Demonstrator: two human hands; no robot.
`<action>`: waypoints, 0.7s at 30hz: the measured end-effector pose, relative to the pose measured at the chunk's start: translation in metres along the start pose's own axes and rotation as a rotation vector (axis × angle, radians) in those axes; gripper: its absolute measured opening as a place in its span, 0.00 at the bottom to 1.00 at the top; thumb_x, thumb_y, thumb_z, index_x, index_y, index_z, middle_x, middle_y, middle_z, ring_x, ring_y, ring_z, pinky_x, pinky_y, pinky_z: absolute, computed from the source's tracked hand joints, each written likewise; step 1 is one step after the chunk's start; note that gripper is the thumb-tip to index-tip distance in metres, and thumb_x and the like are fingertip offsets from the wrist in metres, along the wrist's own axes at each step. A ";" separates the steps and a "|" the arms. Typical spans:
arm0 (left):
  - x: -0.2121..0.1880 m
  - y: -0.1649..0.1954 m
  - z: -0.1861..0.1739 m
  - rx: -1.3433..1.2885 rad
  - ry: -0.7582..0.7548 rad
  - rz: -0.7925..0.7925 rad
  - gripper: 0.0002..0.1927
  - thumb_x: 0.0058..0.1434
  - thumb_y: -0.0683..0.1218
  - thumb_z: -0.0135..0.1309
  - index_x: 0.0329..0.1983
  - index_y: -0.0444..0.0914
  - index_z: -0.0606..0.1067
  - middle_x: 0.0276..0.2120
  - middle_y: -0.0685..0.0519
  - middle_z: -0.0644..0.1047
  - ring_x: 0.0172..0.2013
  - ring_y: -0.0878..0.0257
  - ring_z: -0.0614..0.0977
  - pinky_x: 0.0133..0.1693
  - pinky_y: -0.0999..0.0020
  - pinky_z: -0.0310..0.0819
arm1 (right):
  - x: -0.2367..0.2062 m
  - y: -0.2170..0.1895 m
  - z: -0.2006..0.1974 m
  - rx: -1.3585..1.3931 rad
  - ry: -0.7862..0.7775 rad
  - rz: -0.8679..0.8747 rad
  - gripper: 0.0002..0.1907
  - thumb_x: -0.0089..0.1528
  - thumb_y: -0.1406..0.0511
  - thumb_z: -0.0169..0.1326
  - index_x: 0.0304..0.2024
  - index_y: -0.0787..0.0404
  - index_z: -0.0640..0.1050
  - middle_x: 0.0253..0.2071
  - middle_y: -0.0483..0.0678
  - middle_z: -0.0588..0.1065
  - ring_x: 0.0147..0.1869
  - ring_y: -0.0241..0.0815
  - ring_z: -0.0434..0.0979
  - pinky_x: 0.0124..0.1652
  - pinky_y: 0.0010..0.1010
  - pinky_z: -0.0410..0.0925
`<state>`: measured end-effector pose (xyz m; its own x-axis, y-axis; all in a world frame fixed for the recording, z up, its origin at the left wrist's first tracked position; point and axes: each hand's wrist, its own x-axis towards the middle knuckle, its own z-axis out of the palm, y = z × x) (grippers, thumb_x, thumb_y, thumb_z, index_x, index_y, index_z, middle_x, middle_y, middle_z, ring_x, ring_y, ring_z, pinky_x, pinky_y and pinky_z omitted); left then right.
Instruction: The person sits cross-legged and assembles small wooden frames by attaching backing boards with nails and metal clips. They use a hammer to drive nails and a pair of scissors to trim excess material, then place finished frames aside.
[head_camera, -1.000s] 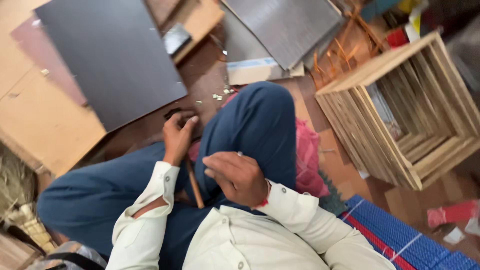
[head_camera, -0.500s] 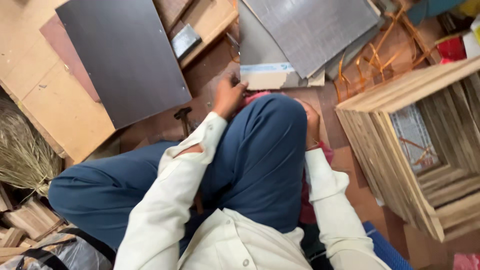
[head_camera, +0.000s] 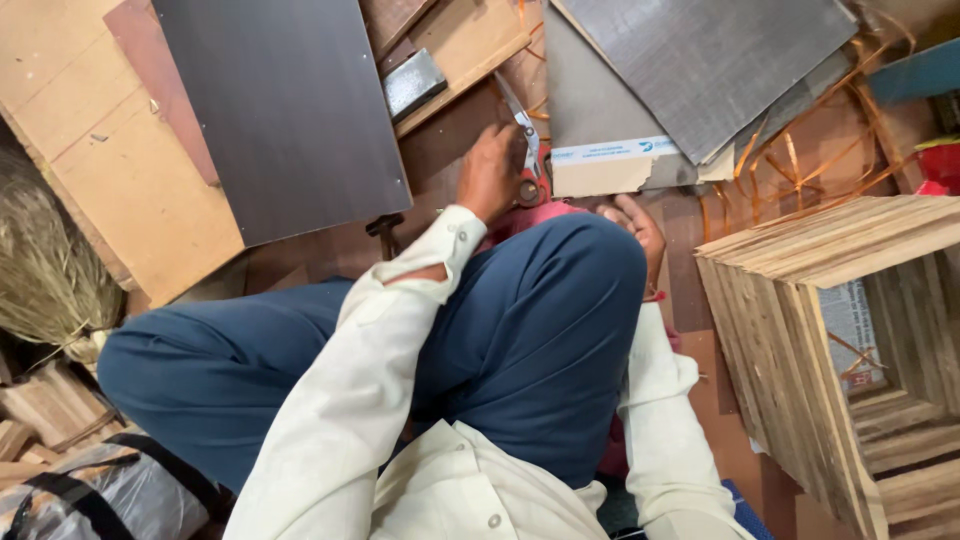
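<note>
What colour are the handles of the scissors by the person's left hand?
The scissors have red handles, seen in the head view beside the left hand.

A torn cardboard box flap (head_camera: 612, 168) with a white-and-blue label strip lies just right of the left hand (head_camera: 490, 172); a printed sheet (head_camera: 852, 335), perhaps newspaper, sits inside the wooden crate (head_camera: 800, 320).

A large dark grey board (head_camera: 285, 105) is lying on pale plywood sheets (head_camera: 110, 170) at upper left. A dry straw broom (head_camera: 45, 265) is resting along the left edge. A stack of wooden frames (head_camera: 850, 350) is standing at right, with orange strapping strips (head_camera: 800, 160) curling beside another grey panel (head_camera: 710, 60).
</note>
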<state>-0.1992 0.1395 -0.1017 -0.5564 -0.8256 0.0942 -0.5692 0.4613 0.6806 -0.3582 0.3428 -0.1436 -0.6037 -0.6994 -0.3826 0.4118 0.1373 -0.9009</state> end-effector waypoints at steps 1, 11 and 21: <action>0.006 -0.003 -0.003 0.060 -0.059 0.067 0.17 0.56 0.36 0.56 0.49 0.35 0.77 0.43 0.39 0.79 0.44 0.42 0.81 0.43 0.52 0.77 | -0.003 0.002 -0.002 -0.007 -0.004 -0.016 0.23 0.67 0.66 0.55 0.62 0.71 0.71 0.50 0.52 0.79 0.50 0.37 0.80 0.50 0.26 0.74; 0.045 -0.032 0.004 0.561 -0.394 0.567 0.14 0.55 0.48 0.56 0.45 0.42 0.77 0.42 0.51 0.76 0.46 0.53 0.80 0.47 0.54 0.75 | -0.048 0.000 -0.024 -0.010 -0.004 -0.185 0.15 0.68 0.67 0.51 0.54 0.70 0.77 0.49 0.49 0.80 0.50 0.36 0.80 0.51 0.25 0.72; 0.025 -0.016 -0.037 0.667 -0.211 1.041 0.02 0.58 0.47 0.51 0.33 0.49 0.75 0.38 0.59 0.74 0.48 0.62 0.77 0.50 0.61 0.73 | -0.109 -0.080 0.011 -0.234 0.328 -0.390 0.15 0.72 0.63 0.53 0.51 0.70 0.80 0.44 0.47 0.80 0.47 0.33 0.77 0.50 0.25 0.70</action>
<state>-0.1816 0.0999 -0.0833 -0.9762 0.0681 0.2058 0.0368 0.9877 -0.1523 -0.3176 0.4006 -0.0276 -0.8771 -0.4798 -0.0221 -0.0246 0.0907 -0.9956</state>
